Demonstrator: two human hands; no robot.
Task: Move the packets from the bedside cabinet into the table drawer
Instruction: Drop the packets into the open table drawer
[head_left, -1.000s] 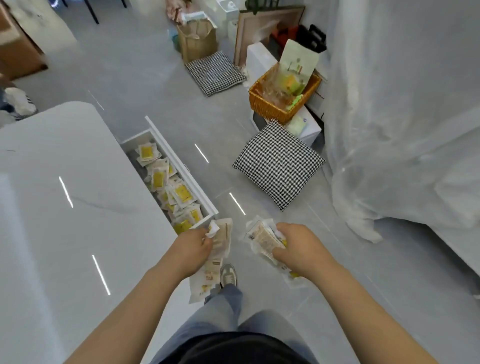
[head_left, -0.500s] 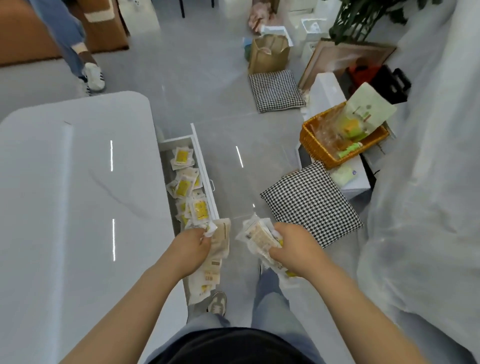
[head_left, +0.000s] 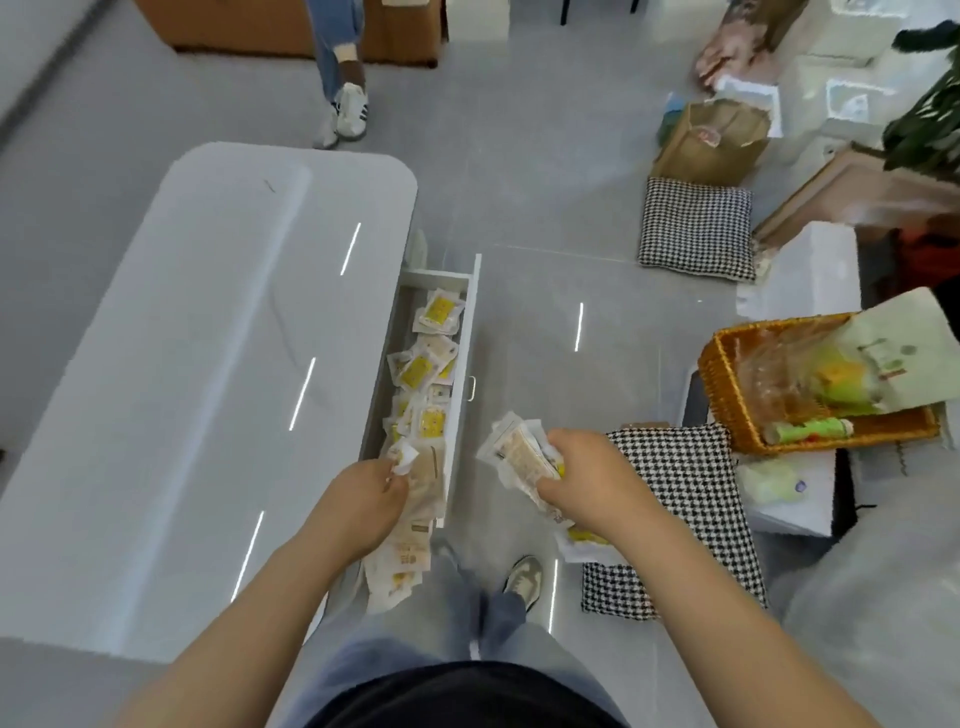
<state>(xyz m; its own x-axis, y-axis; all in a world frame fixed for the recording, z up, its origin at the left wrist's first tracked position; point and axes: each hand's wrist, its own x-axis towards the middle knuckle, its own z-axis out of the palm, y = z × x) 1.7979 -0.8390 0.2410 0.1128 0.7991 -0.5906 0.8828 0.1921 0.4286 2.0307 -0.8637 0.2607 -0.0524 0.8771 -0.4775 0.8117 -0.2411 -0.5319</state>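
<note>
Left hand (head_left: 363, 499): grip closed on a limp strip of packets (head_left: 410, 545), crinkled clear film with beige and yellow print. The strip hung down over the near end of the drawer (head_left: 464, 332).

Right hand (head_left: 587, 478): grip closed round a bunch of packets (head_left: 519, 457) of the same glossy film. I held it over the floor just right of the drawer front, apart from the drawer.

The drawer was a narrow white box, pulled out from the side of the surface (head_left: 208, 364), with a small metal handle on its front. Loose packets (head_left: 423, 374) lay in it in a jumbled layer, flat squarish sachets with yellow centres.

The surface was a glossy white slab with rounded corners and faint grey veining, streaked with thin light reflections.

Floor (head_left: 545, 208): large pale grey polished tiles. One houndstooth cushion (head_left: 680, 519) lay just right of my right hand, and a second cushion (head_left: 696, 228) farther off beside a brown paper bag (head_left: 711, 145). A woven orange wicker basket (head_left: 727, 395) held bagged goods. Sheer white fabric (head_left: 872, 623) filled the lower right. Another person's jeans and sneaker (head_left: 350, 109) stood beyond the surface.
</note>
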